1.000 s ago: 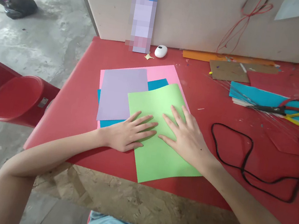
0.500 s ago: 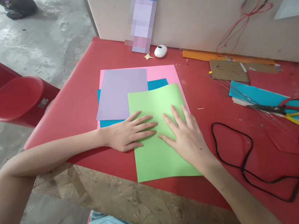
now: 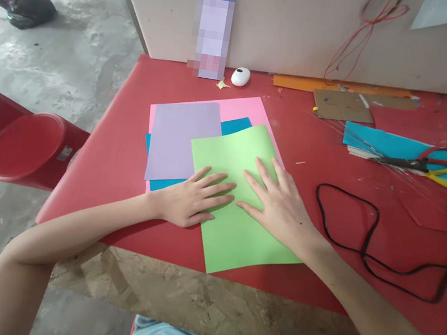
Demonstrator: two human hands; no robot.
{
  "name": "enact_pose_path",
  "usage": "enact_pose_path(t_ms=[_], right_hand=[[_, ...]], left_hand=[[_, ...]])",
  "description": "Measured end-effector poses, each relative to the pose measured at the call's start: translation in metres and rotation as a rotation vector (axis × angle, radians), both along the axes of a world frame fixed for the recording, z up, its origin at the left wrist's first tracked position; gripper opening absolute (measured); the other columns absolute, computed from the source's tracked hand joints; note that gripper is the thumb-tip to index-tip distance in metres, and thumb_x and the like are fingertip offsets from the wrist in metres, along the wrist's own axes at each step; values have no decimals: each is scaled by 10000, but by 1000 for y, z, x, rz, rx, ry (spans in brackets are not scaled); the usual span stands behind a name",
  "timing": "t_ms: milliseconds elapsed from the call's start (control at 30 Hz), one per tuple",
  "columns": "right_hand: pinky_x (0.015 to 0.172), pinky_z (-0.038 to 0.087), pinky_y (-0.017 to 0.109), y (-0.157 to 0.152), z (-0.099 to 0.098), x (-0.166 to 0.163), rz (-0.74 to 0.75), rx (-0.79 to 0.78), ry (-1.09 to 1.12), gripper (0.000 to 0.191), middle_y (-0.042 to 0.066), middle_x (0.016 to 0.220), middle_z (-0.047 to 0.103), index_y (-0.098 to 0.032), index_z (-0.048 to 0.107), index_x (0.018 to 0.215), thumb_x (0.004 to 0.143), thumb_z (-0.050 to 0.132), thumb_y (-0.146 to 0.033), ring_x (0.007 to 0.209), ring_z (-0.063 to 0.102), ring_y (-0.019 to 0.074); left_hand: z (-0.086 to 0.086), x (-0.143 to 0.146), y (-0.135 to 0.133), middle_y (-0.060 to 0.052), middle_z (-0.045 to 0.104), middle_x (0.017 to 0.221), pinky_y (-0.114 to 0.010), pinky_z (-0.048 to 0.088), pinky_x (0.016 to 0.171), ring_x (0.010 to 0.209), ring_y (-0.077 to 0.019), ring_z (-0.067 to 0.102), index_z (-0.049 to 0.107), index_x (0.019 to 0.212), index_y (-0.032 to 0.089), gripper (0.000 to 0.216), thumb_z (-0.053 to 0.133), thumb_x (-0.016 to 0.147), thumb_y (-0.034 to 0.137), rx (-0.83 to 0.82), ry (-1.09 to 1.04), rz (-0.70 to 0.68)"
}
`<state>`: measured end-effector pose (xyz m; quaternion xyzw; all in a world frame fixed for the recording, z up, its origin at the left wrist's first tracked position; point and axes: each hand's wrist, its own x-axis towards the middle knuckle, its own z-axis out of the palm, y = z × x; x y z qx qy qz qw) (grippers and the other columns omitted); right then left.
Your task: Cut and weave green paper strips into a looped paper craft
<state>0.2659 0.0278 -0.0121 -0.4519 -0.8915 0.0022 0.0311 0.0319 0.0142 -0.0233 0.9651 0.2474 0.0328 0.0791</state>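
A: Green paper sheet (image 3: 238, 232), where is it?

B: On the red desk (image 3: 129, 118), near edge, turned at an angle. It's the top of the pile and overlaps the others.

A: Hands?

B: Left hand (image 3: 191, 199) has its fingers on the sheet's left edge and the heel is off it. Right hand (image 3: 281, 205) lies fully on it, mid-sheet. Both are palm down with fingers spread.

A: Grip?

B: Released on both. They press flat and nothing is pinched or lifted.

A: Progress?

B: My read is early. The sheet is out and laid on top. I see no crease, cut or glue on it, so any working of the paper looks not yet done.

A: Counts?

B: Four sheets in the pile: green, lilac sheet (image 3: 179, 138), blue sheet (image 3: 236, 126), pink sheet (image 3: 241, 109) at the bottom. Two hands. One black cord (image 3: 348, 210), looped on the desk to the right, apart from the pile. Scissors (image 3: 431, 166) at far right with red and yellow handles, and I can't tell whether that's one pair or two. They lie on one blue paper piece (image 3: 384, 141). One cardboard piece (image 3: 341, 105), one orange strip (image 3: 338, 86), one white oval object (image 3: 241, 76) by the back wall.

A: Off the desk?

B: One red stool (image 3: 23, 144) on the left.
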Motion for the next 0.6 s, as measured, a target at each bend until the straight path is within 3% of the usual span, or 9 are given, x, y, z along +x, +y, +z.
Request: enact_pose_path(t_ms=[500,600], right_hand=[[1045,277,540,0,-6,1,8,22,3,593,134,1471,298,-170,453,1344,860,441,-511,1350,195,387],[1068,240,530,0,-11,3,19,29,17,602,139,1478,280,-182,427,1360,872,393,-534,1362,195,354]], left_hand=[[3,1,0,-134,278,1479,-608,165,1060,1343,-360,220,321,1379,128,522,360,910,354,-9,49,5],[4,2,0,-134,287,1475,-606,174,1059,1339,-362,227,319,1380,128,523,362,908,350,-6,59,0]])
